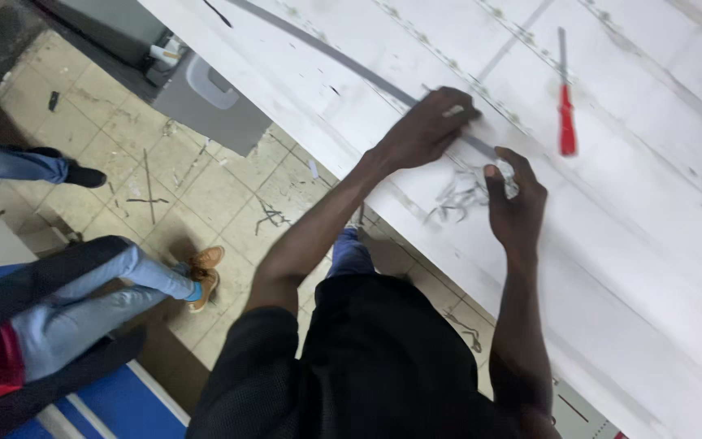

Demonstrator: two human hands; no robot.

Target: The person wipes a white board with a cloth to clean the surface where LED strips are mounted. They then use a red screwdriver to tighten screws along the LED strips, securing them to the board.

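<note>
Head view puts our fingers at the middle of the frame. Our left hand (428, 126) lies palm down on the white panel (635, 236), fingers spread flat and pressing on the long grey strip (343, 65) where it runs under the knuckles; the fingers are stretched out, not curled around anything. Our right hand (513, 199) sits just beside it, lower on the panel, with fingers curled and the thumb up against a small shiny piece at the fingertips; we cannot tell what that piece is, nor whether it is truly gripped or only touched. The grey strip curves from the top of the frame down across the panel, passes beneath the left hand and ends near the right thumb. Between the two hands and a little below them lies a tangle of thin grey shavings (457, 199) on the panel.

Further out, a red-handled screwdriver (566, 110) lies on the panel beyond the right hand, well apart from both hands. Off the near edge of the panel we see a tiled floor (205, 187) with scraps on it, and another person's legs in blue jeans and tan shoes (203, 272) at the left.
</note>
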